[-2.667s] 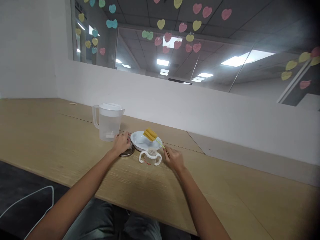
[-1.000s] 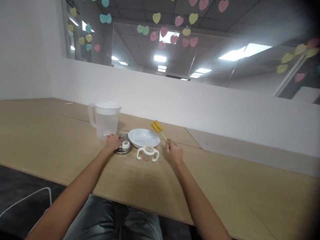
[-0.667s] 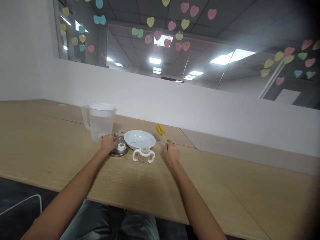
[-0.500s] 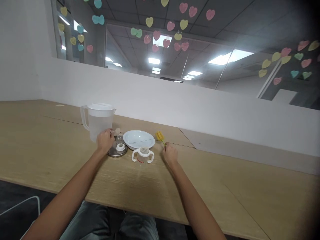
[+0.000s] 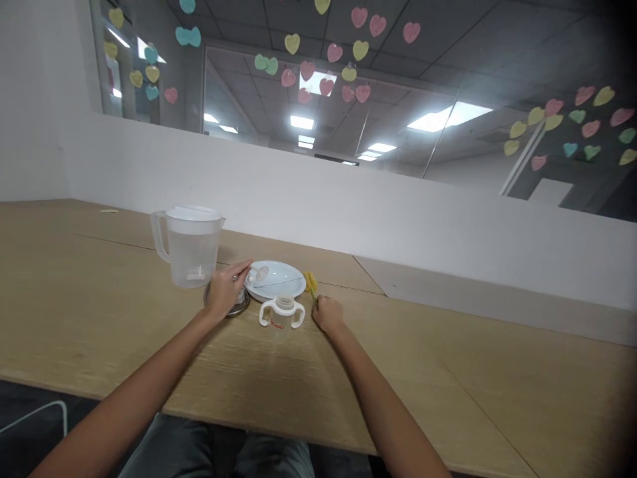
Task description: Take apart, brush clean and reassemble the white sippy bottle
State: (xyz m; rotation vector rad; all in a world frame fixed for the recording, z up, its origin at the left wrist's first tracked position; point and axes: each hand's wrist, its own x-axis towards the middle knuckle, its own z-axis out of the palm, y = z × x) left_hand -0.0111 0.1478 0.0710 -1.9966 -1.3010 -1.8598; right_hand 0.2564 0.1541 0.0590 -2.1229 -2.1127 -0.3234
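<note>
My left hand (image 5: 227,290) is closed on a small whitish piece with a round translucent end (image 5: 261,272), over the left side of a white dish (image 5: 286,287). Its exact kind I cannot make out. Partly hidden under that hand is a round metal tray (image 5: 243,307). My right hand (image 5: 328,314) grips the green handle of a yellow sponge brush (image 5: 311,282), its head up beside the dish's right rim. Between my hands stands a clear baby bottle (image 5: 283,315), uncapped, with two white side handles.
A lidded translucent pitcher (image 5: 194,245) with a handle stands left of the dish. A flat pale piece (image 5: 109,211) lies at the back left of the wooden table (image 5: 239,378). Behind runs a white wall (image 5: 298,192) below a window with heart-shaped notes.
My left hand has moved right with the small whitish piece, from beside the pitcher to the dish. The brush in my right hand has come slightly left, closer to the dish.
</note>
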